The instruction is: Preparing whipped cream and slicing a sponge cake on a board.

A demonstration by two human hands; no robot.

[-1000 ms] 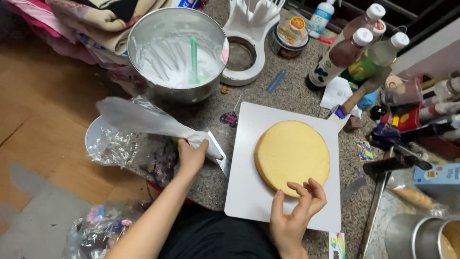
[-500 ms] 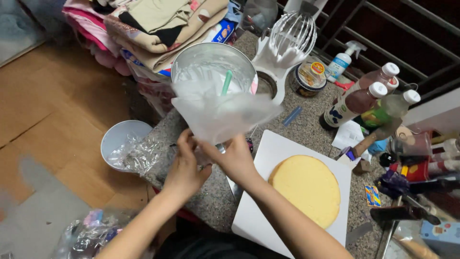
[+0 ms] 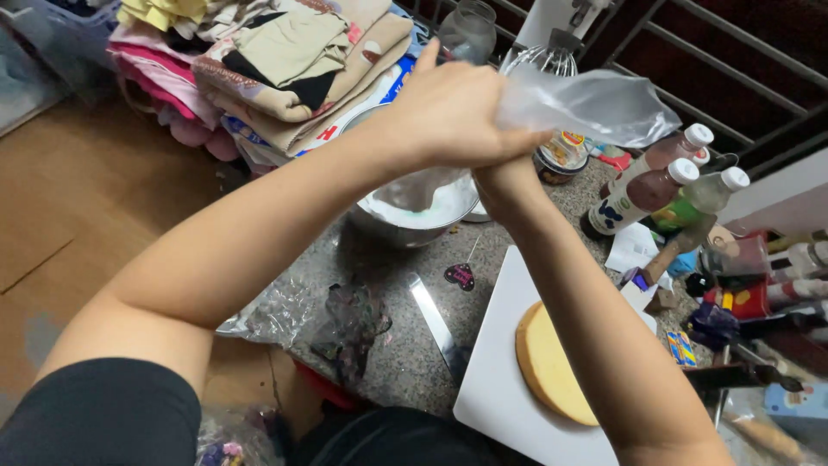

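— Gripping what, up there above the counter?
— Clear, crumpled plastic piping bag (image 3: 595, 103), raised over the round metal mixing bowl of white cream (image 3: 414, 211). Left hand (image 3: 448, 108) clenched around its neck; right hand (image 3: 500, 177) mostly hidden beneath, wrapped on the same bag from below.
— And lower down?
— Round, pale yellow sponge cake layer (image 3: 548, 367) lying on a white rectangular board (image 3: 496, 388), well apart from both hands. Long metal spatula blade (image 3: 435, 324) flat on the speckled granite counter (image 3: 397, 345), just beside the board.
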